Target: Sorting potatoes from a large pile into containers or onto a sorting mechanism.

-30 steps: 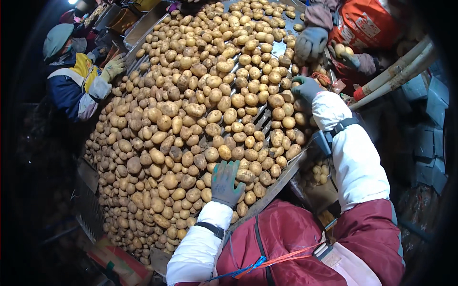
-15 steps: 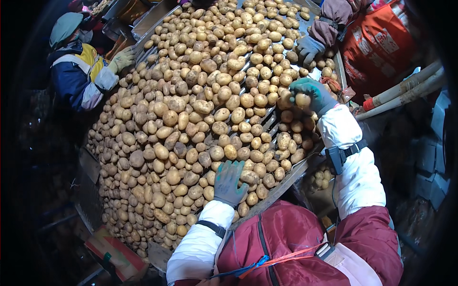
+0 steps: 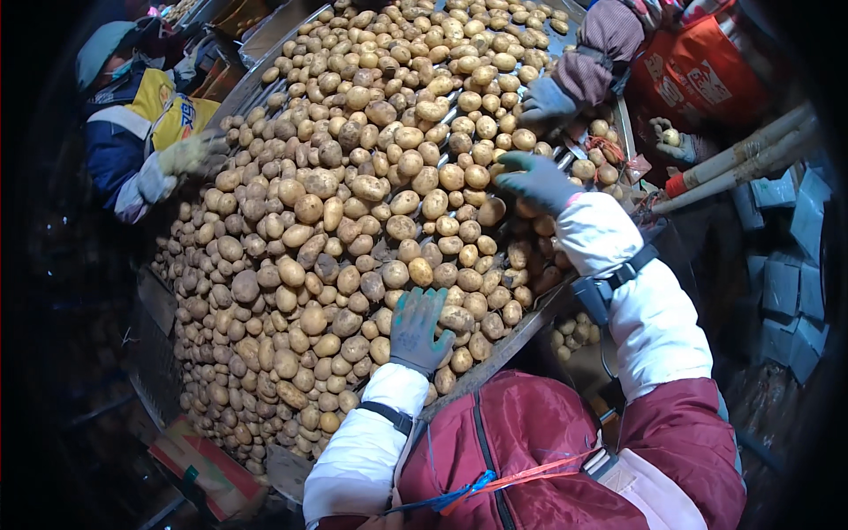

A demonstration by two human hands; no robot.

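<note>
A wide heap of potatoes (image 3: 309, 265) in mixed sizes covers the slatted sorting table. My left hand (image 3: 419, 331), in a grey-green glove, lies flat on the potatoes close to the near edge, fingers stretched and thumb apart. Farther right, my right hand (image 3: 541, 183), gloved likewise, reaches over the heap with its fingers extended to the left. No potato shows in its grasp, though the palm side is hidden. A single brownish potato (image 3: 491, 211) lies just below its fingers.
A wooden rim (image 3: 503, 356) borders the near side. Co-workers' gloved hands are at the left (image 3: 190, 154) and upper right (image 3: 546, 100). Two pale poles (image 3: 742, 161) jut in from the right. Below the rim sits a container of potatoes (image 3: 574, 336); a red carton (image 3: 205, 473) lies lower left.
My right hand has moved left over the heap, and the potato it held no longer shows in it. My left hand stays nearly in place. The right co-worker's hand has shifted left.
</note>
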